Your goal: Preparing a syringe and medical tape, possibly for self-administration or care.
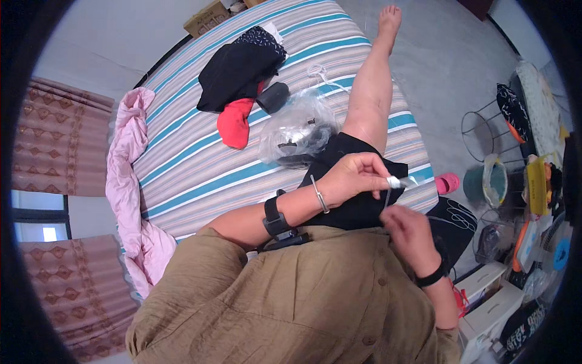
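Observation:
My left hand (357, 175) pinches a small white piece (393, 182) between thumb and fingers, above my lap. A bit of transparent plastic (410, 182) sticks out on its right. From there a thin pale strand (388, 199) runs down to the fingertips of my right hand (407, 232), which is blurred and closed around its lower end. What the white piece is, I cannot tell. Beside my thigh on the bed lies a transparent plastic bag (295, 127) with dark items inside.
Black clothing (241, 75), a red cloth item (234, 123) and a dark rolled item (273, 97) lie on the striped bed (195, 182). White cord (323, 75) lies near my leg. A pink blanket (129, 132) lines the left edge. Rightward are a pink clog (447, 183) and a bucket (474, 184).

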Tool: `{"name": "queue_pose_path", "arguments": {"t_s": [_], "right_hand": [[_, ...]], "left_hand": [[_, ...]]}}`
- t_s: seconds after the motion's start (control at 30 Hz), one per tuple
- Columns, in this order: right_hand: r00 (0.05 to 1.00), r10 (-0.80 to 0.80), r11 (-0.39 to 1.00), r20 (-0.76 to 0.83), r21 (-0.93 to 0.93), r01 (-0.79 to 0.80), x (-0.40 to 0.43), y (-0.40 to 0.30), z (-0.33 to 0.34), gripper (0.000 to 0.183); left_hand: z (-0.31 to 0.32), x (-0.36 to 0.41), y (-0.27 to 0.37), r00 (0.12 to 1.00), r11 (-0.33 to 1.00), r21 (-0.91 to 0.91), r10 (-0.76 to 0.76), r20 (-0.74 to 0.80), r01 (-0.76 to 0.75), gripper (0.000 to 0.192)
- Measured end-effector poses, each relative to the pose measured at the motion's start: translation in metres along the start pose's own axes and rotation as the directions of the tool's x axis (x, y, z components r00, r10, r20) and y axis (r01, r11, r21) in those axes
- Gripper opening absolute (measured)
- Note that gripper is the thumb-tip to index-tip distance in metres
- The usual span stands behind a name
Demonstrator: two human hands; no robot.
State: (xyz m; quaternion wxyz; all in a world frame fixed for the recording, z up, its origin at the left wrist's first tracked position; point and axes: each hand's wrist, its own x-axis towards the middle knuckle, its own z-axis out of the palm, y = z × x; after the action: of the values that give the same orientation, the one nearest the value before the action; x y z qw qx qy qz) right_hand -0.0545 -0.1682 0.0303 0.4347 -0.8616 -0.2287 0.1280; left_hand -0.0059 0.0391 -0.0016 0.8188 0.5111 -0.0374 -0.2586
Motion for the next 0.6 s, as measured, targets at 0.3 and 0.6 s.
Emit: {"name": "queue_pose_path", "arguments": {"t_s": [0.3,0.6], "right_hand": [[0.984,0.110,0.983,-0.142,0.161,-0.087,0.011,-0.002,-0.032,0.007],[0.983,-0.067,0.998,-0.172,0.006,0.069,0.003,-0.021,-0.041,0.007]], "left_hand": [[0.018,-0.013,0.022,0.889,0.982,0.182,-0.134,0.437,0.059,0.007],[0.015,-0.009,0.023,0.889,0.775,0.627,-0.228,0.397,-0.082,0.008]]}}
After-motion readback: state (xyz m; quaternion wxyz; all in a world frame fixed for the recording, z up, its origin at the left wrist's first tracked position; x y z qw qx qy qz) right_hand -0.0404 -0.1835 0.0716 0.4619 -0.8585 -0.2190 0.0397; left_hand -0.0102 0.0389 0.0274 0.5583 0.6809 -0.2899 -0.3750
